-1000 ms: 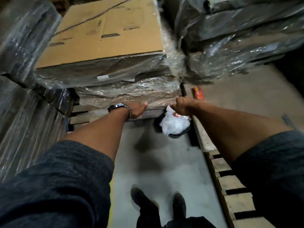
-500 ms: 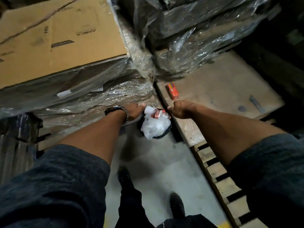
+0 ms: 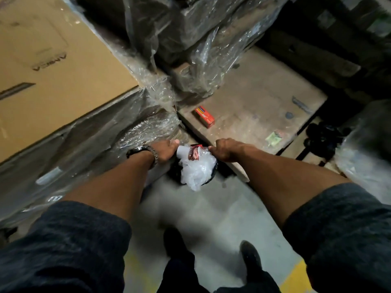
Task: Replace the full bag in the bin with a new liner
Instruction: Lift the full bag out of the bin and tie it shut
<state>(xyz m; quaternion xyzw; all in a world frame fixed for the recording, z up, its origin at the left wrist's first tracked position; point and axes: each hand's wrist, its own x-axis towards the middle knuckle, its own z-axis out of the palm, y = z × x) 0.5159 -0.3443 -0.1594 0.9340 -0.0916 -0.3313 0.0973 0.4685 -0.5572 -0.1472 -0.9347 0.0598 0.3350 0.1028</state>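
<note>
Versus half a second back: both hands sit at the same spots on the bag, the bag has not lifted clear, and the view has swung right, so more of the low pallet board and a dark heap on the far right now show. Left hand [image 3: 167, 150], wristwatch [image 3: 143, 150] on it, is at the left edge of the white bag [image 3: 196, 168]; its fingers are curled down at the bag's rim, tips hidden, so I cannot tell whether they pinch plastic. Right hand [image 3: 222, 150] is fisted, fingers pressed together on the bag's right top edge. The bag sits in a small dark bin [image 3: 209, 178] on the grey floor [image 3: 203, 212], wedged in the gap between stacks; only an arc of the bin rim shows under the plastic. The bag mouth faces up toward the camera, red-printed trash [image 3: 193, 154] and a white cup-like piece at the top; long axis looks roughly vertical, crumpled plastic spilling over the near rim. Obstructions: shrink-wrapped cardboard stack [image 3: 63, 85] tight on the left, touching the left hand's side; wrapped load [image 3: 190, 49] behind; pallet board [image 3: 254, 102] edge just right of the bin. A small red box [image 3: 204, 116] lies on that board, apart from the hands. Two dark shoes [image 3: 250, 254] stand near the bottom.
</note>
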